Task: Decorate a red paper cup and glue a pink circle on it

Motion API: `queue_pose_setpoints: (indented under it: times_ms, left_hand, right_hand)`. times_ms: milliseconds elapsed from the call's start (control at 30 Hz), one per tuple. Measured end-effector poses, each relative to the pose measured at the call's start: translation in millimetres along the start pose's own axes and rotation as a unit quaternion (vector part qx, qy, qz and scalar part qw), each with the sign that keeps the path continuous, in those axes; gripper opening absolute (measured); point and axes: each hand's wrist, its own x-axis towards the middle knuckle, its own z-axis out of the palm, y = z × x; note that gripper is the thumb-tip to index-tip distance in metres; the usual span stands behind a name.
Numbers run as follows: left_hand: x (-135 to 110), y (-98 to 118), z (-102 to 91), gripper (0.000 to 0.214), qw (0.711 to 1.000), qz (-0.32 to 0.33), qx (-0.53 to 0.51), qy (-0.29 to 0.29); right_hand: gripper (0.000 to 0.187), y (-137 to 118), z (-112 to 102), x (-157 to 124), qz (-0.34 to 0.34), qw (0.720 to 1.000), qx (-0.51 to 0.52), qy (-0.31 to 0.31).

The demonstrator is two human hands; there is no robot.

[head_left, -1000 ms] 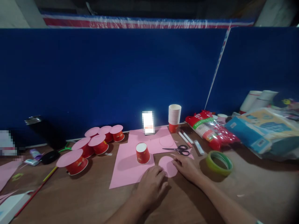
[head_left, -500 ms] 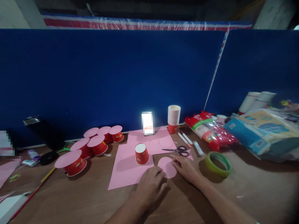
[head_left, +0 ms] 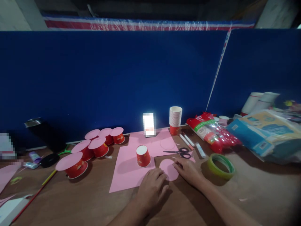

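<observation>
A pink paper disc [head_left: 168, 169] lies flat on the brown table, near the front middle. My left hand [head_left: 151, 188] rests palm down at the disc's left edge, fingers curled loosely, its fingertips touching the disc. My right hand [head_left: 188, 171] lies at the disc's right edge with fingers together and pressing on it. Just behind, an upside-down red paper cup [head_left: 143, 156] stands on a pink paper sheet [head_left: 128, 171]. Black scissors [head_left: 181, 152] lie beyond my right hand.
Several upturned red cups topped with pink discs [head_left: 94, 147] sit at left. A stack of cups [head_left: 175, 120], markers [head_left: 187, 140], a red plastic pack [head_left: 213, 131], a green tape roll [head_left: 221, 165] and a blue package [head_left: 263, 135] fill the right. A blue partition [head_left: 117, 78] closes the back.
Both hands stay on the pink disc with hardly any shift. Only the view has moved slightly.
</observation>
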Motion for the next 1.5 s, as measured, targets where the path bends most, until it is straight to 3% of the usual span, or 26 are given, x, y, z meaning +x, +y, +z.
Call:
queue_pose_setpoints:
  times_ms: [367,767,1000,1100,1367,1500]
  left_hand:
    - [-1.7,-3.0,-0.5,0.019,1.0,0.003,-0.03,-0.002]
    - [0.3,-5.4,-3.7,0.02,0.995,-0.018,-0.093,0.03]
    - [-0.6,-8.5,7.1,0.019,0.998,0.003,-0.047,0.049]
    - [-0.7,-11.6,10.5,0.02,0.998,0.016,-0.046,0.031]
    - [-6.5,-48.8,44.2,0.035,0.99,0.092,0.028,0.1]
    - [-10.4,-52.9,51.0,0.039,0.985,0.124,0.073,0.098]
  right_hand:
    - [0.028,0.7,-0.8,1.2,0.002,0.999,0.043,0.018]
    - [0.04,15.4,-5.1,8.1,0.007,0.984,0.121,0.128]
    - [0.038,16.6,-2.2,4.4,-0.031,0.983,0.084,0.163]
    - [0.032,19.8,-0.4,1.8,-0.041,0.98,0.074,0.183]
    - [0.026,23.3,-9.7,1.3,-0.074,0.97,0.044,0.226]
    - [0.027,22.2,-6.1,3.2,-0.097,0.97,0.044,0.219]
